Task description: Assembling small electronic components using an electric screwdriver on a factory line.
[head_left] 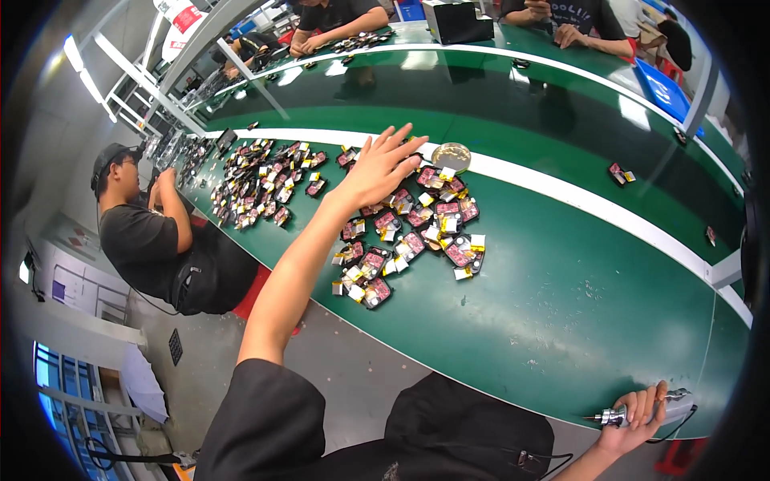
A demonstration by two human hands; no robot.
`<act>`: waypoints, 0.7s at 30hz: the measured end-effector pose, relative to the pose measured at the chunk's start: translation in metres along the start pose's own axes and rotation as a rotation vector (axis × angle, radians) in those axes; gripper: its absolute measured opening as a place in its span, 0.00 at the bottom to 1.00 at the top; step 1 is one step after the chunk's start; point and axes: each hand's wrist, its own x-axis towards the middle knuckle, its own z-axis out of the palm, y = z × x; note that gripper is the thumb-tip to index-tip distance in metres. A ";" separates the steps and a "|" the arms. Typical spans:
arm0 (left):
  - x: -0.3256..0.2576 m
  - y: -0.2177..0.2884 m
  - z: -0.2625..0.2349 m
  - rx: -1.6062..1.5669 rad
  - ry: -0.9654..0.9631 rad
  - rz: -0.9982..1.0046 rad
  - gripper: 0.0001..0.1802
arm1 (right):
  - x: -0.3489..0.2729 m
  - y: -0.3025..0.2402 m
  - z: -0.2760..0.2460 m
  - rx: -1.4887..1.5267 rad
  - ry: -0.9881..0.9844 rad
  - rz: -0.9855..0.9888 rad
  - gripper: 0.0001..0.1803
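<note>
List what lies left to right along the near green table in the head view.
Seated co-worker → far pile of small parts → left hand above the near pile of small parts → lone small part → right hand gripping a metal tool.

Long green bench stretching away, small red-and-black parts lying heaped, round dish sitting beside, black box standing far off

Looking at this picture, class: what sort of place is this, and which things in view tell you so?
Most likely a factory assembly line. A long green workbench holds heaps of small pink-and-black parts, other seated workers handle similar heaps, and the right hand grips a metal hand tool while the left hand reaches over the parts.
</note>
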 end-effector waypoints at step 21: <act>-0.027 0.124 -0.015 0.078 -0.042 0.244 0.28 | 0.000 -0.003 0.002 0.038 -0.018 -0.019 0.05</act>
